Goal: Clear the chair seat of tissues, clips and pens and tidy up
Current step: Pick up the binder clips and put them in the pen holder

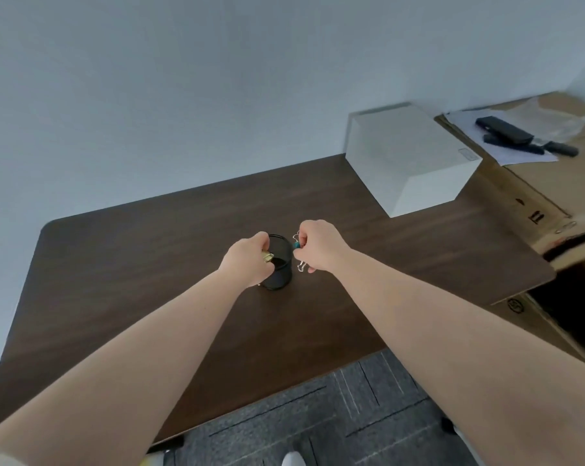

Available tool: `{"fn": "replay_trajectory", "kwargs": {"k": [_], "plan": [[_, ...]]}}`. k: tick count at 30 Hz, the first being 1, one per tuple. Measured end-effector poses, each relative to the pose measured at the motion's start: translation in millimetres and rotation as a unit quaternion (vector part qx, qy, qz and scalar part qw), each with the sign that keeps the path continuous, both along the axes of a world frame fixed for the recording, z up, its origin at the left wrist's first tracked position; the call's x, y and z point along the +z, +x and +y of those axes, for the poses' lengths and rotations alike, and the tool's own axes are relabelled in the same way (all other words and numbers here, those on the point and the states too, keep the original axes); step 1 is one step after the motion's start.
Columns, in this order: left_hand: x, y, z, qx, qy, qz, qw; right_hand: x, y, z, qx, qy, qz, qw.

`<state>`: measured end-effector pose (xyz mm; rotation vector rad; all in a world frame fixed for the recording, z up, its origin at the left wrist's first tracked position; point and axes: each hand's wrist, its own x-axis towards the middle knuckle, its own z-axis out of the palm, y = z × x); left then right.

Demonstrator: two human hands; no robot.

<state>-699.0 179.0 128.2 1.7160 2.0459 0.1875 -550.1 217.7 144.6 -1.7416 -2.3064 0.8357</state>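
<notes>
A black mesh cup [278, 264] stands in the middle of the dark wooden desk [150, 264]. My left hand [249, 260] hovers over the cup's left rim, closed on a yellow binder clip [267, 256] held at the opening. Just right of the cup, my right hand [319, 243] pinches a teal binder clip [297, 245] whose wire handles stick out above and below. The chair seat, tissues and pens are out of view.
A white box [408, 156] sits at the desk's back right corner. Beyond it, cardboard boxes [553, 183] carry papers and dark gadgets [506, 131]. A grey wall runs behind the desk; grey carpet [334, 415] lies below its near edge.
</notes>
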Motion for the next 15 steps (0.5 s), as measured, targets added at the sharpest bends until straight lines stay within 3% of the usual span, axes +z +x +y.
{"fn": "replay_trajectory", "kwargs": {"k": [10,15], "plan": [[-24,-20,39,0.027,-0.021,-0.076,0.997,-29,-49,37,-0.002,-0.040,-0.016,0.999],[-32,-24,45,0.033,-0.025,-0.066,0.997,-37,-60,45,-0.001,-0.068,-0.006,0.998]]}}
